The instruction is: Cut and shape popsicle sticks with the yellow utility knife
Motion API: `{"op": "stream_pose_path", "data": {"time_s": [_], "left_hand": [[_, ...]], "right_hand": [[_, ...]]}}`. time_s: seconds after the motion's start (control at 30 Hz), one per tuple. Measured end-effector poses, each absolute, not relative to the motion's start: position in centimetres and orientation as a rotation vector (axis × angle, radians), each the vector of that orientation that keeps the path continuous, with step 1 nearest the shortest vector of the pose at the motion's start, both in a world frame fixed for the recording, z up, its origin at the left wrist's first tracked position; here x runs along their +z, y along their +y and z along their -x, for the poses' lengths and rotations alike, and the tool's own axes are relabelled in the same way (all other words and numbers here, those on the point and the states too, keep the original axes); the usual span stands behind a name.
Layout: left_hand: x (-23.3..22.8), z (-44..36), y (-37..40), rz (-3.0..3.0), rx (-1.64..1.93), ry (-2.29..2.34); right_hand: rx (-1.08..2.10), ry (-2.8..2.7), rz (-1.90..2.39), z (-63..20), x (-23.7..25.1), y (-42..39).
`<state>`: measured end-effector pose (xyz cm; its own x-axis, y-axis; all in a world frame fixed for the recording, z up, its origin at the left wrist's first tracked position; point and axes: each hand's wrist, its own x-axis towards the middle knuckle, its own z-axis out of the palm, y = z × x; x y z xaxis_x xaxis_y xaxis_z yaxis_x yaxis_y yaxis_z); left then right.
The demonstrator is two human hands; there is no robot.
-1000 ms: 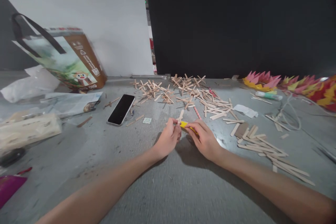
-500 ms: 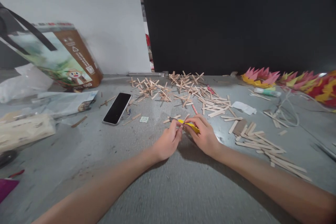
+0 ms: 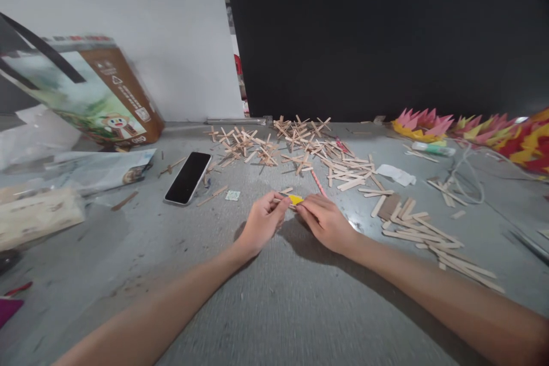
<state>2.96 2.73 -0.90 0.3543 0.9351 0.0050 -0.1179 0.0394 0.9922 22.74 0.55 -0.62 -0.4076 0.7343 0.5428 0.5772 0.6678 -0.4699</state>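
Note:
My left hand (image 3: 265, 223) is closed in a pinch above the tabletop, with a thin wooden craft stick (image 3: 293, 206) between its fingers. Close beside it, my right hand (image 3: 328, 223) is closed around a yellow tool (image 3: 295, 199) that looks like a utility knife. Only a short yellow part shows between the hands, with a dark tip toward the left fingers. The fingers hide most of both the stick and the tool. Just beyond the hands lie a loose craft stick (image 3: 286, 190) and a pink-and-white striped rod (image 3: 318, 182).
Crossed craft sticks (image 3: 244, 143) are heaped at the back. Loose sticks (image 3: 422, 234) lie to the right. A phone (image 3: 187, 178) rests left of centre, before a carton-like bag (image 3: 115, 91). Pink-and-yellow paper crowns (image 3: 422, 126), a glue stick (image 3: 434, 149) and a white cord (image 3: 465, 174) sit back right.
The view has shifted slightly. My hands have turned a little, the right now more palm-down, and less of the yellow tool shows. The crossing stick end no longer sticks up between the fingers.

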Motion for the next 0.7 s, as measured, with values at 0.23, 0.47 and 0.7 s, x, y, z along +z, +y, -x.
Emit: {"op": "stream_pose_path", "data": {"time_s": [0.23,0.47,0.7], "left_hand": [[-0.6,-3.0,3.0,-1.225,0.968,0.759],[-1.3,-2.6,4.0,-1.115,1.218,0.847],[-0.5,-2.4,3.9,-0.915,1.418,0.851]], "right_hand": [[0.31,-2.113,1.04,-22.1,-0.7,0.0],[0.057,-2.118,1.193,-23.5,-0.4,0.7],[-0.034,-2.335,1.369,-24.6,-1.2,1.0]]}}
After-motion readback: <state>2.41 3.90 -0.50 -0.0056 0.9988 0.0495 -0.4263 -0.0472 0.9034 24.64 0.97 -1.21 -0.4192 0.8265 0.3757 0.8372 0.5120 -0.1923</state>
